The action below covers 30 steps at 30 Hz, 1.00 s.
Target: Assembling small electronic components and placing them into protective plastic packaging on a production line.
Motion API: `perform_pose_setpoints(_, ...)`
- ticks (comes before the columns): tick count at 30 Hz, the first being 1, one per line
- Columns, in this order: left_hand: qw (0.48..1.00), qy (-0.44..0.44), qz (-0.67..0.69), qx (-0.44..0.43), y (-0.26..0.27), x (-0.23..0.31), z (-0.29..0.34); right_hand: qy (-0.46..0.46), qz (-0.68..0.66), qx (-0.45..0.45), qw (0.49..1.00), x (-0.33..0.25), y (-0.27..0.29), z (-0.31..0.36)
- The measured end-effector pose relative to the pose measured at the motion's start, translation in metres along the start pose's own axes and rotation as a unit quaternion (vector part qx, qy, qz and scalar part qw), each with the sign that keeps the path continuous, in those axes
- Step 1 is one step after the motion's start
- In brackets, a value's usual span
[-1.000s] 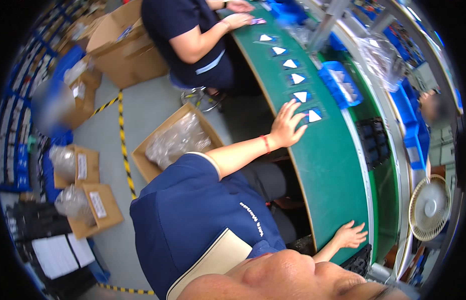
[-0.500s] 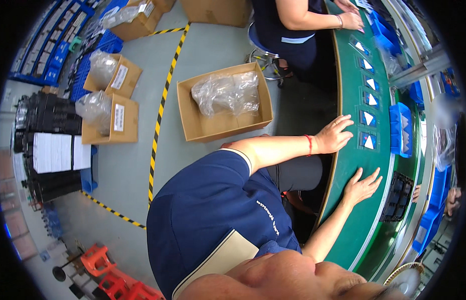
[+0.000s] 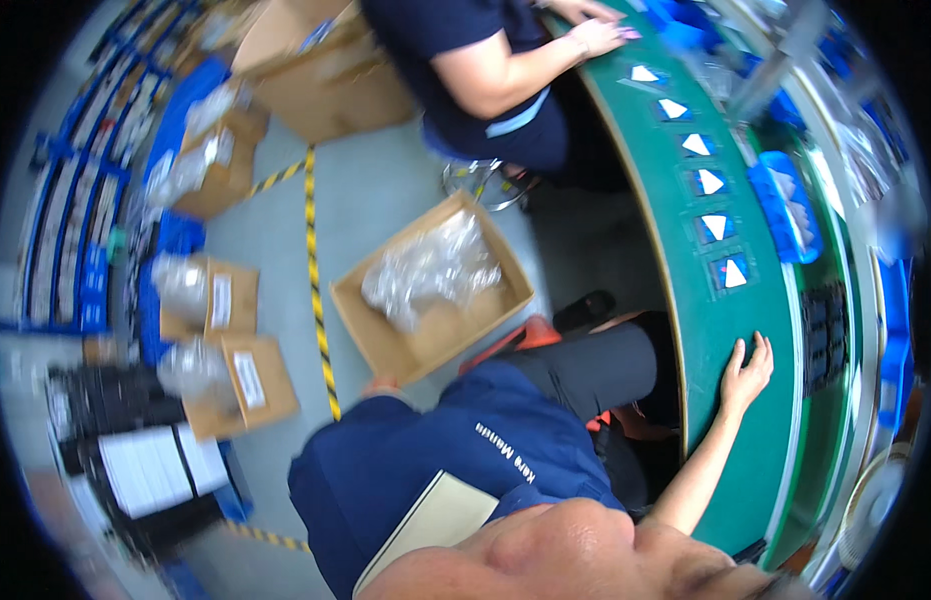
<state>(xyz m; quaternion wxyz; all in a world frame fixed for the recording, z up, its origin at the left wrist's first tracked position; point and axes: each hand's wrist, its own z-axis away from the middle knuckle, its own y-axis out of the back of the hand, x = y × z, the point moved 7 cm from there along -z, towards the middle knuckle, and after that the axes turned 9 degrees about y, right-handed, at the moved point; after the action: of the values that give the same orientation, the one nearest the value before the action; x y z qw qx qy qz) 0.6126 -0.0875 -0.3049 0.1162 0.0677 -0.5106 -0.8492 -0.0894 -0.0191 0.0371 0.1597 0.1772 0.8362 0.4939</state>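
Observation:
My right hand lies on the green work surface, fingers stretched out and nothing in them. Beyond it, a row of flat, clear-edged blue pieces with white triangles runs along the surface. The nearest piece lies a little way from my fingertips, apart from them. On the left, my left arm is down at my side. Only a small patch of its skin shows beside the open cardboard box, and my left hand is hidden. Crumpled clear plastic bags lie in that box.
Another person works farther along the bench, hands over the surface. A blue bin and a black tray stand along the bench's far side. More cardboard boxes with plastic bags stand on the left, near yellow-black floor tape.
My left hand has left the bench and gone out of sight toward the floor box. My right hand still rests on the surface. The whole view has turned and shifted.

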Motion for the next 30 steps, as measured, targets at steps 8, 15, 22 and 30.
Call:
perform_pose_setpoints(8, 0.741, 0.327, 0.573, -0.124, -0.100, -0.048, -0.052, -0.053, 0.043, -0.004, 0.998, -0.008, 0.004, 0.009)
perform_pose_setpoints(15, 0.450, 0.513, 0.728, -0.065, -0.095, -0.058, -0.069, -0.063, 0.031, -0.003, 0.998, -0.021, 0.006, 0.000)
perform_pose_setpoints(22, 0.621, 0.401, 0.671, -0.051, -0.048, -0.047, -0.096, -0.068, 0.038, -0.006, 0.997, -0.019, 0.007, -0.003)
perform_pose_setpoints(30, 0.292, 0.436, 0.780, -0.341, -0.134, 0.188, -0.117, -0.068, 0.047, 0.034, 0.996, -0.012, 0.008, 0.010)
